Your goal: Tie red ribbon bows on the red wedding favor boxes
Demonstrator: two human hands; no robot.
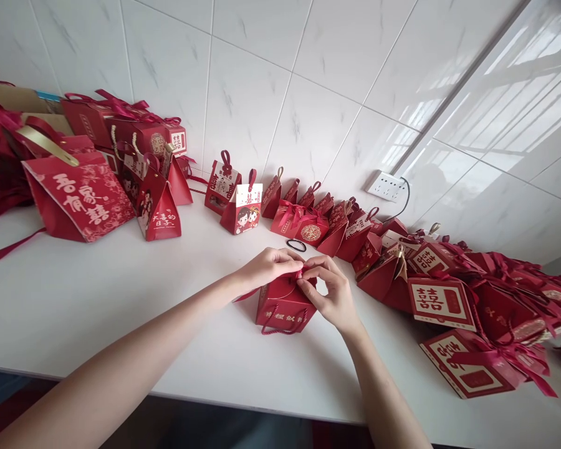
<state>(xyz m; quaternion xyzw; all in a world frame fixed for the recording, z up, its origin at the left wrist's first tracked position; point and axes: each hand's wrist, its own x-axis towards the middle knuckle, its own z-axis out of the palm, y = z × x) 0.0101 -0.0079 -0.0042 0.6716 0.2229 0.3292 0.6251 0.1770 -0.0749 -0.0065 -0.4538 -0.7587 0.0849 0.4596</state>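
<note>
A small red gift box (285, 307) with gold lettering and a twisted red cord handle stands upright on the white table, in the middle of the view. Over its top, my left hand (272, 264) and my right hand (330, 288) meet with closed fingertips. Both pinch a red ribbon (300, 273) at the lid; the fingers partly cover it. A ribbon end sticks out to the left, below my left wrist. Just beyond my hands lies a black hair tie (296, 245).
Behind stands a row of red gift boxes (300, 223) along the tiled wall. More boxes pile up at the right (442, 302), and red bags (79, 196) stand at the left. A power socket (386, 186) with a black cable is on the wall. The table's front edge (252, 408) runs near me.
</note>
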